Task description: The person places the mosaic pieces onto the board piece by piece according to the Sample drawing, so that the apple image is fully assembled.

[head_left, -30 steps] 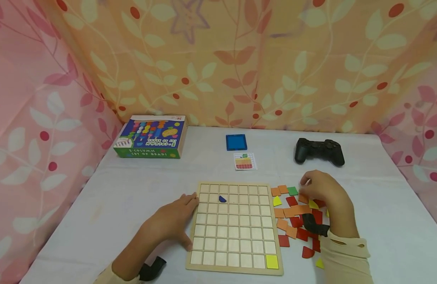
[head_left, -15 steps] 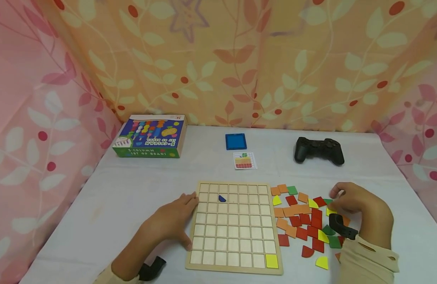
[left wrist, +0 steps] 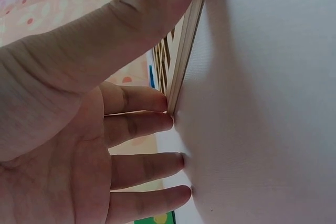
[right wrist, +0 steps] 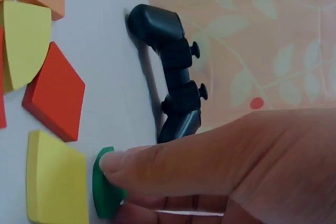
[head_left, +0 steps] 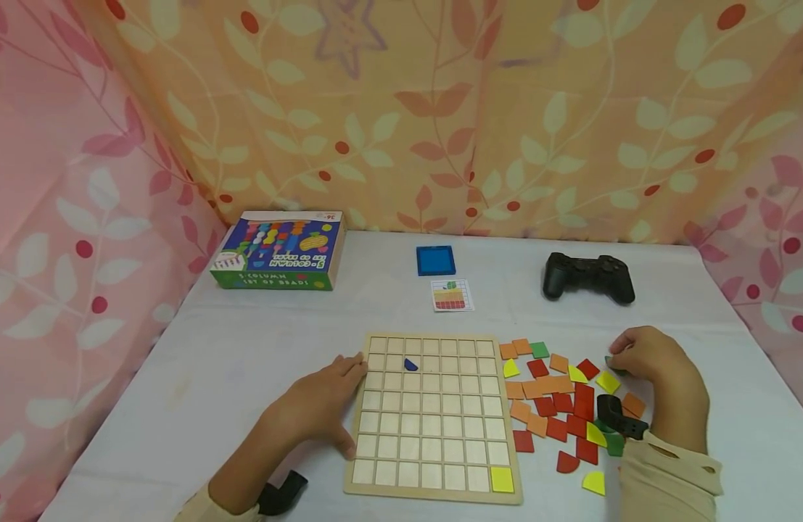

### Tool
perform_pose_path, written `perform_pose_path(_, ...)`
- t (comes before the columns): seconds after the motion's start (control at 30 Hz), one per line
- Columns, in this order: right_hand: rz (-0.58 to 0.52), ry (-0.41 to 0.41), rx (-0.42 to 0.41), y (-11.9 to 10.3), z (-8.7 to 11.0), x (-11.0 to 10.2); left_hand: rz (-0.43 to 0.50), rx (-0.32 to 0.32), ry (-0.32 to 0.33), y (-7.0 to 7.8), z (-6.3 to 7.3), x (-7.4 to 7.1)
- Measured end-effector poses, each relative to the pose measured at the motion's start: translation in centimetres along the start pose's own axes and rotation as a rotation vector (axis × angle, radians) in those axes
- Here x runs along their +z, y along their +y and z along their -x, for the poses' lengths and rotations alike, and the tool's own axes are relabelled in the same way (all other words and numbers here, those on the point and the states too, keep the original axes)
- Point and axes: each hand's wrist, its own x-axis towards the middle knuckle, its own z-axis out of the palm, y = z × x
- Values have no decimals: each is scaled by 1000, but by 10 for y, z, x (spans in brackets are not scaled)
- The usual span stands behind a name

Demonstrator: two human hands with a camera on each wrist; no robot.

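Beside the wooden grid board (head_left: 430, 428) lies my left hand (head_left: 313, 406), with its thumb and fingertips along the left edge. In the left wrist view those fingers (left wrist: 149, 169) are straight and spread. A yellow square (head_left: 502, 479) fills the near right corner cell, and a small dark blue piece (head_left: 410, 365) lies on the upper left cells. My right hand (head_left: 659, 362) is at the far right of the loose tiles. Between thumb and fingers it pinches a green tile (right wrist: 106, 198) with a curved edge, next to a yellow tile (right wrist: 58, 179).
Several red (head_left: 584, 399), orange (head_left: 548, 386), yellow and green tiles spread right of the board. Behind stand a pattern card (head_left: 451, 296), a blue square tray (head_left: 436, 261) and a black game controller (head_left: 588, 278). A bead-set box (head_left: 277, 250) sits at the back left.
My right hand has moved right from over the orange tiles to the green tile, and now pinches it. The left hand and board have stayed in place.
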Motion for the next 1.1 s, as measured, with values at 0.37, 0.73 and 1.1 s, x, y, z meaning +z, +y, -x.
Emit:
perform_pose_path(0.37,58,6,-28,-19,-2,7,1,1,7,-1,-1,0)
perform_pose_path(0.73,41,102,-32,-27,-2,15,0,-11,-5,0,-1,1)
perform_pose_path(1.1,-75,221,-129,-39,-5,25,-10,-8,-7,0,0,0)
